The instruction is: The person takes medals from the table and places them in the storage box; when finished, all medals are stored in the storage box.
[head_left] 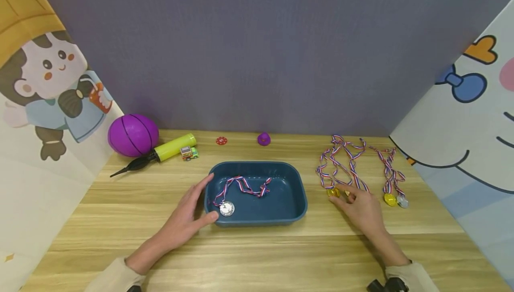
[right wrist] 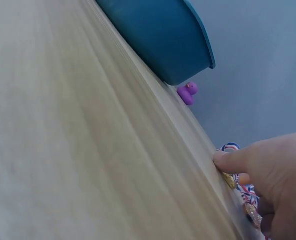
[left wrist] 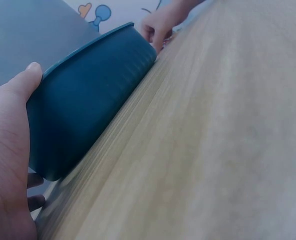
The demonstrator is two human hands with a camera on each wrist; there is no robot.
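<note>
1. Both sleeves are seen at the near table (head_left: 257, 256) edge.
2. Left hand (head_left: 188, 218) is laid against the left wall of the blue tub (head_left: 299, 203), fingers spread and relaxed, thumb at the rim.
3. Right hand (head_left: 361, 207) is set on the wood, fingertips pinching a gold medal (head_left: 332, 192) right of the tub.
4. A silver medal (head_left: 226, 208) with striped ribbon is held inside the tub.
5. Further back, a purple ball (head_left: 132, 134) and yellow pump (head_left: 168, 148) are parked by the wall.
</note>
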